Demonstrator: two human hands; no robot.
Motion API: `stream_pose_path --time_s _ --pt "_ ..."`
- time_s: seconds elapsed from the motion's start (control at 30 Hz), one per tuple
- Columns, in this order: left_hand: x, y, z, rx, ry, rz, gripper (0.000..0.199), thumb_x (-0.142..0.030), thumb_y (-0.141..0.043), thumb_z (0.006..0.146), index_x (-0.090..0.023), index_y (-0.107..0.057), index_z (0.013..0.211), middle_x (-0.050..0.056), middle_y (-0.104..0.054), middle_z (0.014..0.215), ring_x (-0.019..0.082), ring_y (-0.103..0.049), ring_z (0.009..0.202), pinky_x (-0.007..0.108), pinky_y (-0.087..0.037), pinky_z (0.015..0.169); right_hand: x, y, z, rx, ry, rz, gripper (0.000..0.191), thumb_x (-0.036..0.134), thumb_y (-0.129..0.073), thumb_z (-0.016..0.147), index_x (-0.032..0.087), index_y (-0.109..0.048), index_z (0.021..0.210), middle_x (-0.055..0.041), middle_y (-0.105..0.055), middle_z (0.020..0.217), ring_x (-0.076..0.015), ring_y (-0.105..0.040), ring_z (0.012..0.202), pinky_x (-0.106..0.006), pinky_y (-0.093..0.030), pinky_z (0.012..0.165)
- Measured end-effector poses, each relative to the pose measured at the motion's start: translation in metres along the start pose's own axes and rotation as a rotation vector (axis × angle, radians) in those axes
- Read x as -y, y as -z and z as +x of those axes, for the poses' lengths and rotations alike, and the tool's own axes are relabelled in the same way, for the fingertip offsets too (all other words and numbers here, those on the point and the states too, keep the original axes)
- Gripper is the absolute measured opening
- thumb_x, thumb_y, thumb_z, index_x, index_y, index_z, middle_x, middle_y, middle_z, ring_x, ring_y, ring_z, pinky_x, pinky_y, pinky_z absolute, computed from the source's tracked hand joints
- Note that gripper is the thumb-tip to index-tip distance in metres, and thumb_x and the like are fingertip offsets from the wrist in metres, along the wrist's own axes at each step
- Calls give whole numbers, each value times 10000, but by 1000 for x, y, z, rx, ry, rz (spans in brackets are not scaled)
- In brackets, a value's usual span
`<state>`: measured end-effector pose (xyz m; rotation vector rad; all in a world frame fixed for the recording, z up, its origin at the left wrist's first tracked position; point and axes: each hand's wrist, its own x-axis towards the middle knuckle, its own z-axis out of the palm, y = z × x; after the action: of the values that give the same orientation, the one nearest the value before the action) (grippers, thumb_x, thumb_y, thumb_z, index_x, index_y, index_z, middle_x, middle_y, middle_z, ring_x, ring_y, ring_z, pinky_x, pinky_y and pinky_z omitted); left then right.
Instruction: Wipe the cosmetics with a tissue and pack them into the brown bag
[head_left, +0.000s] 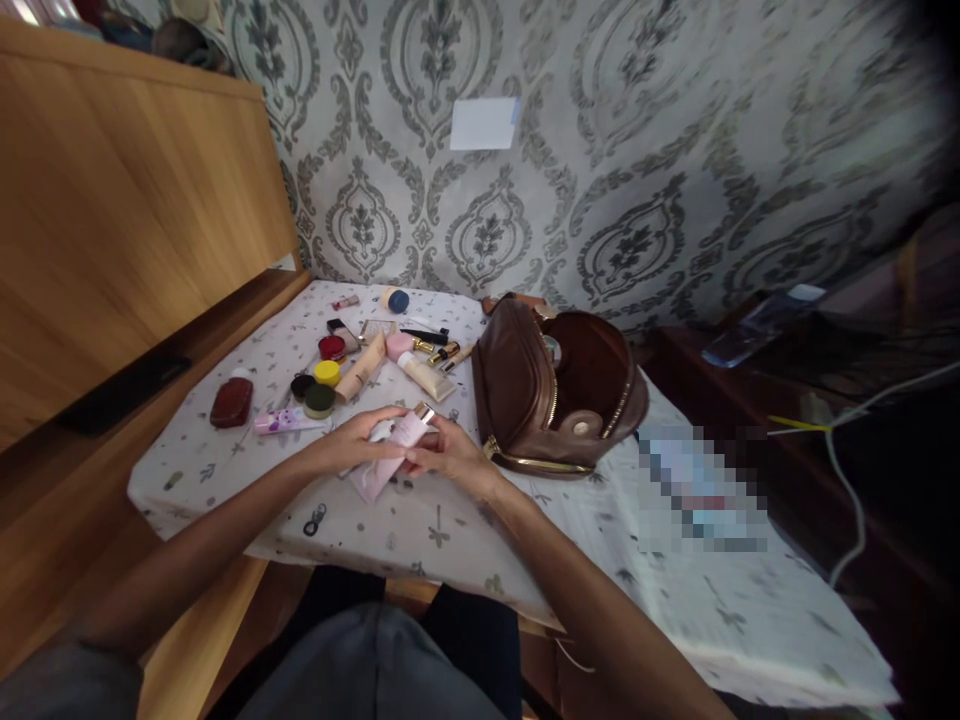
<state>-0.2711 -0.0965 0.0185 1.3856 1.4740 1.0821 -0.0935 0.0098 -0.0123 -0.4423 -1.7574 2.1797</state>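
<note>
A pale pink tube with a shiny cap is held between both hands above the front of the table. My left hand has its fingers closed on the tube's left side. My right hand grips it from the right, near the cap. Just beyond the hands lie a cream tube, a peach tube, a dark green round jar and a yellow-lidded jar. To the right stands a brown bag with its zip undone and its inside showing.
On the cloth-covered table are a purple-white tube, a dark red container and a blue-lidded jar. A wooden cabinet borders the left. Cables and a clear plastic item are at the right.
</note>
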Motion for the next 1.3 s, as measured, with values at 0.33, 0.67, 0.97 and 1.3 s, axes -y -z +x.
stream_pose_path --time_s 0.33,0.67,0.97,1.3 --pt "-19 27 3 108 -37 216 409 -322 -815 646 -256 -748 1044 6 -757 929 241 -681 871 251 -506 761 10 18 -14 -56 55 -91 412 473 -823 716 185 -686 977 10 -644 801 -110 -629 655 -254 -529 627" --pt "0 1 8 -529 -196 547 363 -409 -450 958 -171 -448 1232 98 -599 1055 257 -601 990 382 -458 921 -13 10 -25 -330 105 -20 418 498 -833 679 195 -618 870 22 -631 761 -126 -644 639 -309 -566 666" --pt "38 -32 -2 -367 -350 1101 449 -443 -492 965 -101 -518 1256 247 -528 1350 372 -506 1255 508 -439 972 -21 9 -25 -402 142 -461 252 320 -746 728 223 -570 881 60 -546 647 -110 -472 558 -249 -395 548" --pt "42 -22 -40 -348 -238 1181 481 -255 -373 993 -162 -447 1459 195 -561 1282 315 -555 1171 472 -474 965 -22 12 -26 -366 189 -429 270 406 -713 782 226 -616 957 22 -591 738 -141 -540 654 -270 -436 610"
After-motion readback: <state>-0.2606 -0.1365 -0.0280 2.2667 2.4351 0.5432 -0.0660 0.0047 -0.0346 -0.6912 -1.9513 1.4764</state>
